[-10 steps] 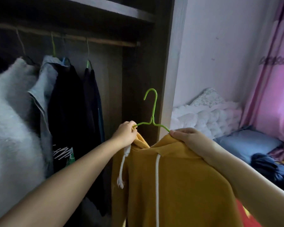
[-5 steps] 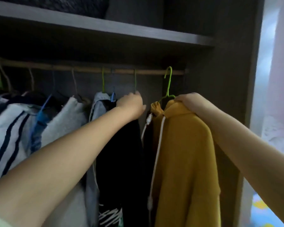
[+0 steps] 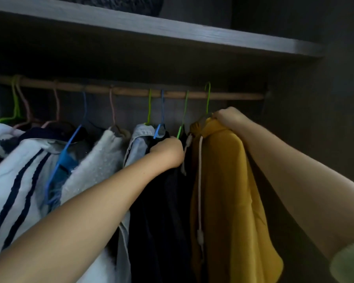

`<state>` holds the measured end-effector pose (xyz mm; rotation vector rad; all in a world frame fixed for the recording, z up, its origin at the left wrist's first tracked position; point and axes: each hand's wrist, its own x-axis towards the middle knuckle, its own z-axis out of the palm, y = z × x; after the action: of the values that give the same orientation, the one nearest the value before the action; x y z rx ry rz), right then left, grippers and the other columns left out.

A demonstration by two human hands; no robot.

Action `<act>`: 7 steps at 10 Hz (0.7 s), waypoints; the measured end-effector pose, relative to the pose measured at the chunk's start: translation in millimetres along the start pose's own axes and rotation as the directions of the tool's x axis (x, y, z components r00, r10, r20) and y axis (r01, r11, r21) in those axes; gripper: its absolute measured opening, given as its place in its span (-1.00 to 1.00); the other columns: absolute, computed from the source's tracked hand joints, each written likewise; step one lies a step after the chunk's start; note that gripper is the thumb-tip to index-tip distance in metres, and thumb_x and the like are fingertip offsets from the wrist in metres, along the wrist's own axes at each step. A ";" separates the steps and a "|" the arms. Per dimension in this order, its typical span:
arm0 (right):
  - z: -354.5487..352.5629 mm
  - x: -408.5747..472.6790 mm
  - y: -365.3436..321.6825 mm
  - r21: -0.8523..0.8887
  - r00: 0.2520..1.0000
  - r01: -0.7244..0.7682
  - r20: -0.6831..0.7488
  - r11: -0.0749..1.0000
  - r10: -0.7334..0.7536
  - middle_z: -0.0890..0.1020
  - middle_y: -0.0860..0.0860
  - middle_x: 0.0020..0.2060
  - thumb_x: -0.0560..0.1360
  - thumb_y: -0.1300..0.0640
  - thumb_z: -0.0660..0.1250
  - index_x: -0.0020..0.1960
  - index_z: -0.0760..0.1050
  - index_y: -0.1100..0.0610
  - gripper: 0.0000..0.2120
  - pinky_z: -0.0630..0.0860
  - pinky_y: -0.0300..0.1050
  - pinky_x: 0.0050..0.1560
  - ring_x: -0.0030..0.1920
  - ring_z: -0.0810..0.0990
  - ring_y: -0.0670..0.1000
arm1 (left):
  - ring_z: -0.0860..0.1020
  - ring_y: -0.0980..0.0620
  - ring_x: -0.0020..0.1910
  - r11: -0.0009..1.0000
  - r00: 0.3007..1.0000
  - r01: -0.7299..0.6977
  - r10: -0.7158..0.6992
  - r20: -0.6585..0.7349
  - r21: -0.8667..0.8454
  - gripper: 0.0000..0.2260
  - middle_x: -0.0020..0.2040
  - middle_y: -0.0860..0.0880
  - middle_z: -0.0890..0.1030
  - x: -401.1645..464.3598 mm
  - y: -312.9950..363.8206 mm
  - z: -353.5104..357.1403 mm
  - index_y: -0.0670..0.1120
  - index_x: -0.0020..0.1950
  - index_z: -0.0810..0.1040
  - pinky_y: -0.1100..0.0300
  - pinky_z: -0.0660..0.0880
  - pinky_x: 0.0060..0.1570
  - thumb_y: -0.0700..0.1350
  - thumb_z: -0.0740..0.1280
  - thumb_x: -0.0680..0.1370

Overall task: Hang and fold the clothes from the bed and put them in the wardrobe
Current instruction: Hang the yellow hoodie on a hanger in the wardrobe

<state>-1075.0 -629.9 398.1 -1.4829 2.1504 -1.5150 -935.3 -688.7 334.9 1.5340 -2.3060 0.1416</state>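
A mustard-yellow hoodie (image 3: 227, 180) with white drawstrings hangs on a green hanger (image 3: 207, 99), whose hook sits at the wooden rail (image 3: 131, 91) inside the wardrobe. My right hand (image 3: 229, 117) grips the hoodie's shoulder at the top of that hanger. My left hand (image 3: 168, 152) is closed on the dark garments (image 3: 161, 201) just left of the hoodie, holding them aside. Whether the green hook rests fully on the rail is hard to tell.
Several other clothes hang on the rail to the left: a pale denim piece (image 3: 139, 139), a white fleecy coat (image 3: 98, 164), a white top with dark stripes (image 3: 14, 180). A shelf (image 3: 172, 31) runs overhead. The wardrobe's side wall (image 3: 315, 119) stands right of the hoodie.
The hoodie was carried from beside the bed into the wardrobe and lifted up to the rail. My left hand left the hanger and now grips the dark clothes beside it.
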 end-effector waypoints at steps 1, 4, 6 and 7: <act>21.3 -1.0 23.3 0.031 0.998 -0.035 0.047 0.999 0.034 0.61 0.21 0.02 0.56 0.13 0.23 0.18 0.50 0.33 -0.69 0.51 -0.03 0.01 -0.01 0.59 0.15 | 0.49 -0.21 0.19 0.994 0.995 -0.086 0.081 -0.066 -0.074 -0.73 0.21 -0.23 0.50 -3.1 -16.4 -4.2 -0.28 0.27 0.41 0.03 0.43 0.12 -0.23 0.12 0.61; -0.1 -19.6 69.4 -0.122 0.997 0.082 0.002 0.989 -0.082 0.47 0.14 0.30 0.61 -0.08 0.14 0.44 0.29 0.15 -0.52 0.42 0.05 0.29 0.27 0.47 0.12 | 0.44 -0.21 0.22 0.983 0.987 -0.069 0.093 -0.132 0.173 -0.51 0.32 -0.21 0.39 -16.8 2.6 0.1 -0.13 0.50 0.11 0.01 0.41 -0.08 -0.15 0.17 0.60; -44.1 -53.3 108.6 -0.299 0.983 0.137 -0.077 0.944 -0.166 0.46 0.11 0.29 0.61 -0.06 0.15 0.44 0.26 0.10 -0.55 0.41 -0.17 -0.02 0.13 0.51 0.02 | 0.29 -0.21 0.33 0.933 0.890 -0.285 0.343 -0.302 0.219 -0.56 0.36 -0.20 0.31 -41.0 59.5 1.8 -0.09 0.45 0.22 -0.10 0.32 0.18 -0.14 0.19 0.58; -66.8 -83.8 124.2 -0.403 0.975 0.170 -0.063 0.899 -0.212 0.46 0.09 0.25 0.61 -0.04 0.15 0.41 0.30 0.08 -0.59 0.40 -0.22 -0.10 0.09 0.50 -0.01 | 0.30 -0.20 0.33 0.907 0.846 -0.387 0.421 -0.327 0.164 -0.56 0.34 -0.20 0.34 -66.2 89.8 6.1 -0.09 0.44 0.27 -0.08 0.33 0.18 -0.21 0.19 0.55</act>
<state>-1149.6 -520.6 301.2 -1.8226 2.5593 -1.2863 -995.7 -596.5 316.2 0.9326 -2.3068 0.5944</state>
